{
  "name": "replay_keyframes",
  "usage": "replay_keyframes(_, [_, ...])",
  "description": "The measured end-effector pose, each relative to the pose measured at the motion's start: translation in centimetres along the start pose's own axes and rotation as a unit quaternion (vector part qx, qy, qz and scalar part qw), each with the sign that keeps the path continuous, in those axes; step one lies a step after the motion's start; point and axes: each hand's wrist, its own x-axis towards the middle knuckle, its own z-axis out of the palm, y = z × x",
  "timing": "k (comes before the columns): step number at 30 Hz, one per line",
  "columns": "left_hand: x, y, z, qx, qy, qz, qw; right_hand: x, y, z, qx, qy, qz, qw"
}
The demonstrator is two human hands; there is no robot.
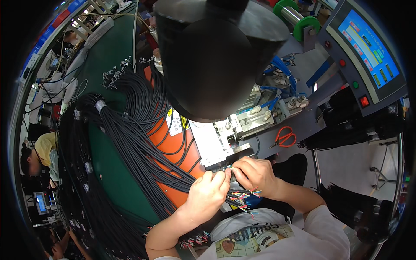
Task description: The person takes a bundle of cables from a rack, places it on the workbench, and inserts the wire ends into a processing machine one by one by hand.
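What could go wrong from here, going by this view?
1. Left hand and right hand pinch thin coloured wires close together; one might get bent or mixed up.
2. Black cables lie loosely across the orange plate, so they could tangle or tug.
3. Red-handled scissors lie loose beyond the right hand and might get knocked.

glare on white plate [207, 143], bent edges, black corners
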Motion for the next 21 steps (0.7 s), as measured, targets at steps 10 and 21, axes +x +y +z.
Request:
replay_keyframes(10, [-0.1, 0.1, 0.2, -0.001, -0.009, -0.011, 1.000, 0.0, 0.9, 0.4, 0.050, 0.013, 0.028, 0.998])
replay_keyframes(21, [-0.1, 0.2, 0.0, -0.009, -0.003, -0.014, 1.000, 0.0, 1.3, 0.5, 0.027, 0.027, -0.040, 0.998])
